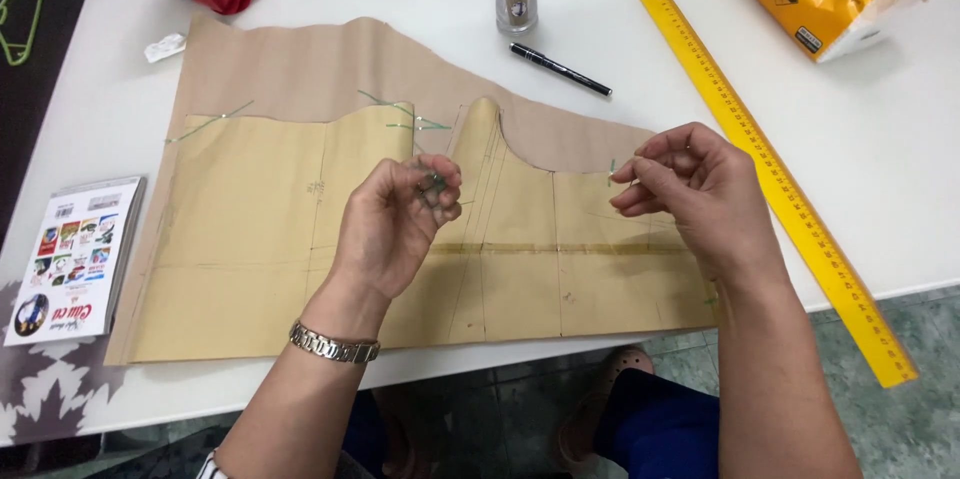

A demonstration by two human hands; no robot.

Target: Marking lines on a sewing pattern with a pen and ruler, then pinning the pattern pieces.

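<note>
The left hand [392,224] hides what its fingers [438,182] pinch.

Two bare forearms reach in from the bottom edge, both hands raised w/ their backs to the camera. Left hand [393,224] sits near centre, wrist bent, a metal-link watch [334,344] round it; fingers curl inward into a loose fist, tips bunched together at top right. Right hand [690,189] sits further right, approx. level w/ the left, well apart from it. Its thumb & forefinger pinch together, pointing left, other fingers curled beneath.
</note>
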